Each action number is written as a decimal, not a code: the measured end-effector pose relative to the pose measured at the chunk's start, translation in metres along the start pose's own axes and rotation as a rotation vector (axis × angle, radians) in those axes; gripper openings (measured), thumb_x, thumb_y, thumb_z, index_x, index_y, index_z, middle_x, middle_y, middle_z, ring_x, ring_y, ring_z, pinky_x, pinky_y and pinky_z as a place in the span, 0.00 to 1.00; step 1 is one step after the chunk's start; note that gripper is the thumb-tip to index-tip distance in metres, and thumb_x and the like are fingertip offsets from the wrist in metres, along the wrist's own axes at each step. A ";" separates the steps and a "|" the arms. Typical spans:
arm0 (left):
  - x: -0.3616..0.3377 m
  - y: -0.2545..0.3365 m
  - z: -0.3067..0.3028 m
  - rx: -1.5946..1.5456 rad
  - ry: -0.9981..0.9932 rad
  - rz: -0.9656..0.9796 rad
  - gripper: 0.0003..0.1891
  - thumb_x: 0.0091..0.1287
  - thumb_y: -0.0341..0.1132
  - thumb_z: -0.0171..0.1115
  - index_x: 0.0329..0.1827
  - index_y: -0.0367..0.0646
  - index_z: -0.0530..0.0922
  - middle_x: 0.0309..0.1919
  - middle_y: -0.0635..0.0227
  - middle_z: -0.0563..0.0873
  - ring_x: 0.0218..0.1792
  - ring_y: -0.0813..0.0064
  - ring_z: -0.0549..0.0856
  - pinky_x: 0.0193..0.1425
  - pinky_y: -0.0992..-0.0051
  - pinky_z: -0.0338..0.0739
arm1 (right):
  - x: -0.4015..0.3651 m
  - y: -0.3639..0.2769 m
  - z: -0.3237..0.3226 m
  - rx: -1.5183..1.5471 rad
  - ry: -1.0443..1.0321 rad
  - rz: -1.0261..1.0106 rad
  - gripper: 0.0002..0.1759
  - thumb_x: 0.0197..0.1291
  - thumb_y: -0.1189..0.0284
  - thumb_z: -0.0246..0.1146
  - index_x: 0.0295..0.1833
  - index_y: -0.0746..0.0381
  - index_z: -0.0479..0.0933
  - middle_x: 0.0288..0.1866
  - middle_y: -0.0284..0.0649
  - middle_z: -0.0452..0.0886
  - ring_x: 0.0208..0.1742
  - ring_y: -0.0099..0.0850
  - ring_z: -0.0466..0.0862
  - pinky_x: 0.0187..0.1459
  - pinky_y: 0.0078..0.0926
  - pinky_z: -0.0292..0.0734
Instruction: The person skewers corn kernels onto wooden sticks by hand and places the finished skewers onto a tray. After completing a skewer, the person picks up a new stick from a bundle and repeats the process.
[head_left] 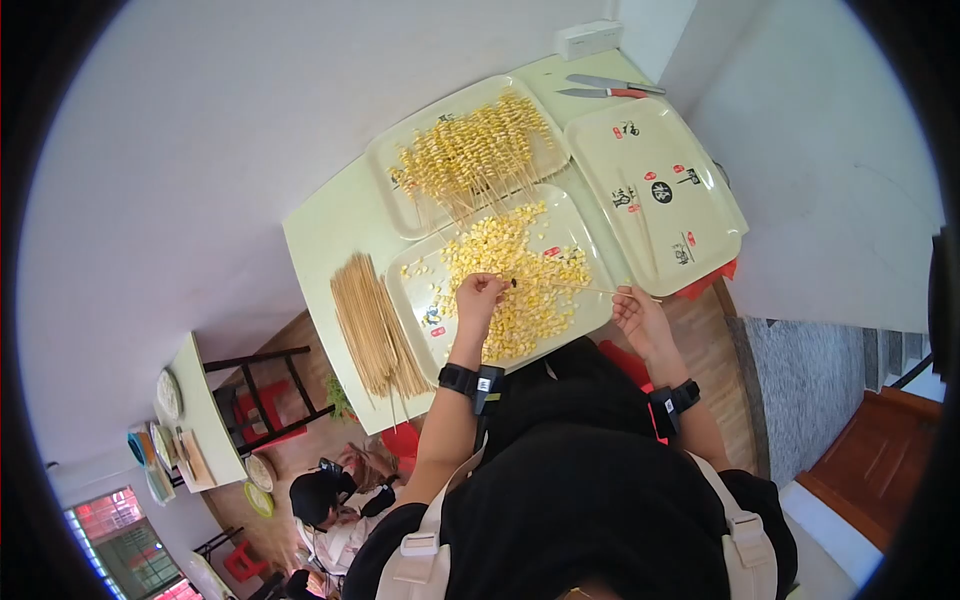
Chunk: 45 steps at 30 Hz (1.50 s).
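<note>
Right hand (640, 318) pinching skewer (565, 287), left hand (480, 298) gripping its tip, corn (530, 325) below

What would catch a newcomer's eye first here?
The yellow: loose corn kernels fill the middle tray, and finished corn skewers are heaped on the far tray. Over the kernels, the left hand meets the tip of a skewer held by the right hand; bare sticks lie left.

You're in a small eatery's prep room: your counter (320, 230) carries trays (655, 230) of loose corn (510, 280), finished skewers (470, 150), bare sticks (370, 325) and knives (605, 88), with plates (168, 393) on a side table (205, 425).
</note>
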<state>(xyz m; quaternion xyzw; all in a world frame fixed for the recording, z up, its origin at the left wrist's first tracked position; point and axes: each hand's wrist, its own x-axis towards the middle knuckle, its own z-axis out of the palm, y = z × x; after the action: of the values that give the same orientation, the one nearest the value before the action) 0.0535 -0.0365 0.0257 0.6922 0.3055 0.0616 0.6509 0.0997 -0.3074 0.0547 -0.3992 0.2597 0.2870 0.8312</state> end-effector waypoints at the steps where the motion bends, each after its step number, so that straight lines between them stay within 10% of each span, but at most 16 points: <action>1: -0.006 0.011 -0.007 -0.446 -0.075 -0.311 0.03 0.56 0.29 0.57 0.30 0.39 0.74 0.34 0.62 0.80 0.33 0.71 0.81 0.34 0.80 0.76 | 0.000 0.001 0.002 -0.007 -0.029 0.002 0.13 0.60 0.67 0.50 0.40 0.67 0.71 0.28 0.39 0.76 0.29 0.27 0.75 0.35 0.22 0.73; 11: -0.025 0.004 -0.050 -1.020 -0.187 -0.371 0.10 0.59 0.25 0.54 0.43 0.39 0.73 0.35 0.63 0.79 0.38 0.75 0.79 0.37 0.81 0.77 | 0.015 0.015 0.047 -0.085 -0.197 0.092 0.13 0.60 0.66 0.50 0.39 0.66 0.70 0.28 0.39 0.76 0.29 0.26 0.76 0.34 0.21 0.73; 45: -0.026 -0.009 -0.078 -0.995 -0.203 -0.390 0.10 0.57 0.23 0.55 0.43 0.36 0.74 0.34 0.64 0.79 0.38 0.74 0.79 0.45 0.79 0.77 | 0.032 0.018 0.084 -0.281 -0.388 0.057 0.14 0.61 0.65 0.49 0.39 0.67 0.71 0.29 0.41 0.77 0.30 0.26 0.77 0.36 0.23 0.74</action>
<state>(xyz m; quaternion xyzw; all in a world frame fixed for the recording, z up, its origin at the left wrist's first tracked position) -0.0082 0.0177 0.0372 0.2336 0.2978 0.0099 0.9256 0.1265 -0.2212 0.0707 -0.4407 0.0640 0.4150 0.7934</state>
